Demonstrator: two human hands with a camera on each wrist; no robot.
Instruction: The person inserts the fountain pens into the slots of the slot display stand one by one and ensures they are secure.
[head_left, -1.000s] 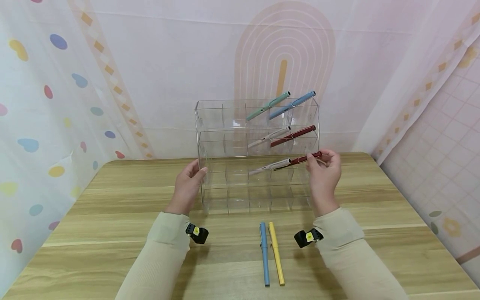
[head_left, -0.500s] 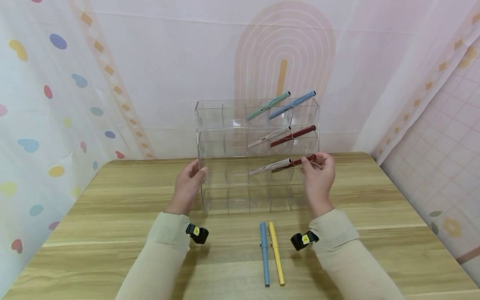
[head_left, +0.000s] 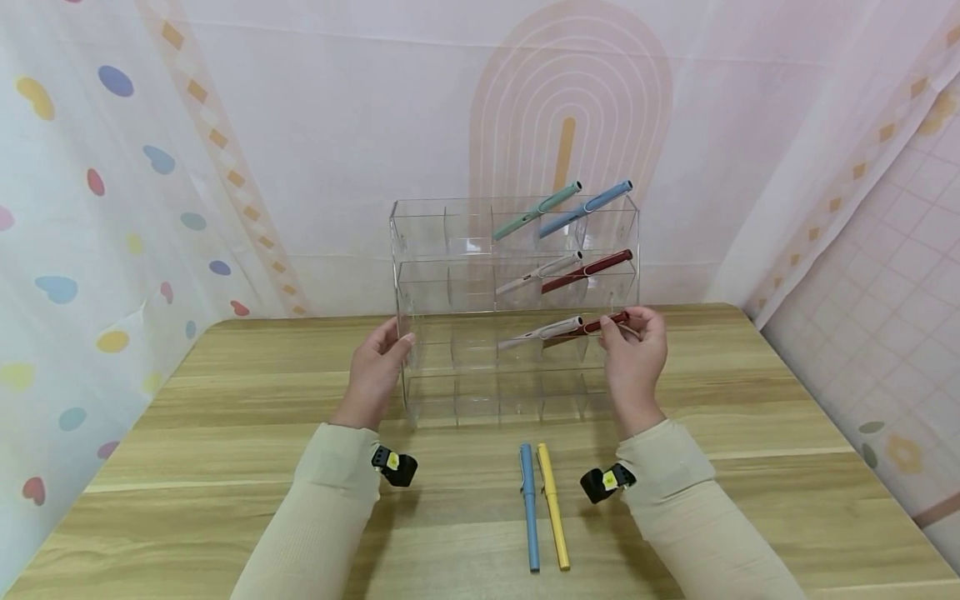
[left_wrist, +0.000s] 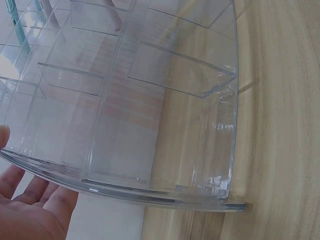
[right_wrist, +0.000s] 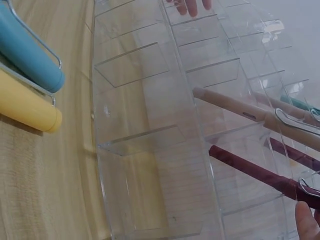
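Note:
A clear, tiered pen rack (head_left: 444,312) stands on the table. At its left side panel my left hand (head_left: 373,372) grips the edge, thumb in front and fingers behind. My right hand (head_left: 637,360) pinches the cap end of a dark red pen (right_wrist: 250,170) on the third tier from the top. That pen slants in a right-hand compartment, beside a white pen (head_left: 553,329). On the tier above lean another white pen (head_left: 540,273) and another dark red pen (head_left: 588,272). A green pen (head_left: 536,212) and a light blue pen (head_left: 585,210) lean on the top tier.
In front of the rack, a blue pen (head_left: 529,508) and a yellow pen (head_left: 553,508) lie side by side on the wooden table (head_left: 247,400). A patterned curtain (head_left: 337,125) hangs behind the table.
My right hand has moved left and slightly down, bringing the dark red pen deeper into its compartment. My left hand and the other pens stay in place.

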